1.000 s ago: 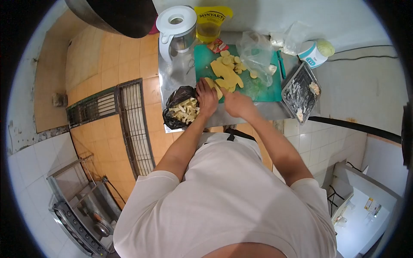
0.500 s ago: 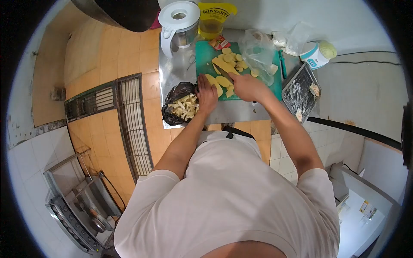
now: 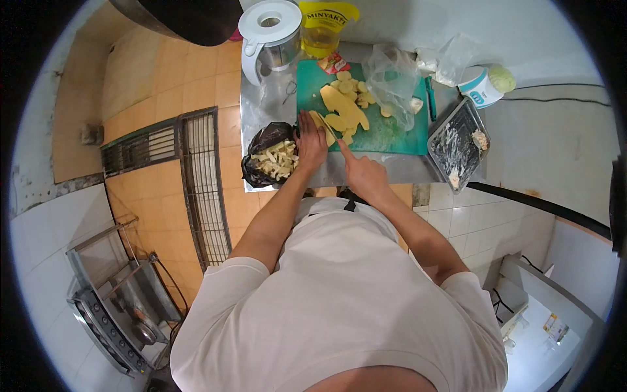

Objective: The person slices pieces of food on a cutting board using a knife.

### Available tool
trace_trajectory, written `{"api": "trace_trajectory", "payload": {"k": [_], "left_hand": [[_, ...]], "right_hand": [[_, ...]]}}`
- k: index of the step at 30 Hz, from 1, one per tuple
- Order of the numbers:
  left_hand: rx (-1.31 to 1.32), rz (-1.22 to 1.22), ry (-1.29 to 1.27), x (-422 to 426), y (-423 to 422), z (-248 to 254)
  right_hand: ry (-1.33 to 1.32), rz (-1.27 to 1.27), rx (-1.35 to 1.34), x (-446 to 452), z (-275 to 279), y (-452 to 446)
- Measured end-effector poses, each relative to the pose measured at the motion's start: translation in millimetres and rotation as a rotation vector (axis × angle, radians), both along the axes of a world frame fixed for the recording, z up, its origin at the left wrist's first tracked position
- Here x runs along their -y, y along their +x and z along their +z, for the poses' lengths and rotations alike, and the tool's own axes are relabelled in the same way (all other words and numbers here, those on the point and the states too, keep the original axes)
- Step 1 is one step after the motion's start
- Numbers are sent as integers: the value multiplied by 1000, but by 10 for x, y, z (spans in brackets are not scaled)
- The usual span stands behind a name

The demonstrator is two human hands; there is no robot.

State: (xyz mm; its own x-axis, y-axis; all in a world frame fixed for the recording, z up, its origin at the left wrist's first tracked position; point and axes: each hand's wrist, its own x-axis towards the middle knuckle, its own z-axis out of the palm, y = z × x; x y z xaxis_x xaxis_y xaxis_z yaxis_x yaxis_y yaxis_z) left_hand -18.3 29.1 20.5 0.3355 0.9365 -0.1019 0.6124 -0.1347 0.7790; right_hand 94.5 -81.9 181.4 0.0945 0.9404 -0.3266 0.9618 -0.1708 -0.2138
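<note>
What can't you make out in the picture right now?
Head view, handle of the knife: hidden by the right hand.
Head view, bottom of the black bag: covered by pale strips.
Head view, small print on the red packet: too small.
Head view, rest of the dark object: cut off by the top edge.

1. A plain off-white T-shirt [image 3: 353,287], its cloth softly creased, spreads from the view's centre towards 6 o'clock.
2. Its short left sleeve [image 3: 228,284], between 7 and 8 o'clock, ends above the elbow.
3. Its short right sleeve [image 3: 475,297], at 4 o'clock, looks equally loose and hemmed.
4. A wide, rounded neckline [image 3: 382,359] curves between 5 and 6 o'clock.
5. Light grey cloth [image 3: 320,206] with black strap-like trim [image 3: 351,205] shows at the waist, near the centre; the garment type is unclear.
</note>
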Motion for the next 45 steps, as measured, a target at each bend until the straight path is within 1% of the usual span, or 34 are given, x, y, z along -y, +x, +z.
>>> {"api": "trace_trajectory", "payload": {"k": [2,5,7,11,23,26,29,32,35,38,41,45], "left_hand": [[-10,0,5,0,3,-3],[-32,17,15,13,17,-32],[-36,20,23,11,17,-62],[-61,22,74,15,18,-121],[-73,58,95,41,44,-58],[-65,64,66,44,50,11],[-63,79,102,49,59,-97],[-67,80,72,36,64,-9],[-88,79,93,51,70,-41],[-89,92,137,50,79,-86],[-100,97,128,48,87,-58],[-96,100,128,34,96,-75]], "right_hand": [[6,-1,30,68,-151,12],[34,3,2,142,-332,35],[50,2,-20,134,-347,64],[48,15,-39,111,-288,142],[61,10,-155,164,-288,247],[84,40,-158,168,-297,264],[49,51,-143,163,-288,251],[10,27,-136,130,-253,245],[36,41,-134,161,-264,247],[5,29,-130,154,-266,231],[-14,17,-152,133,-229,207],[13,11,-189,123,-346,200]]}}
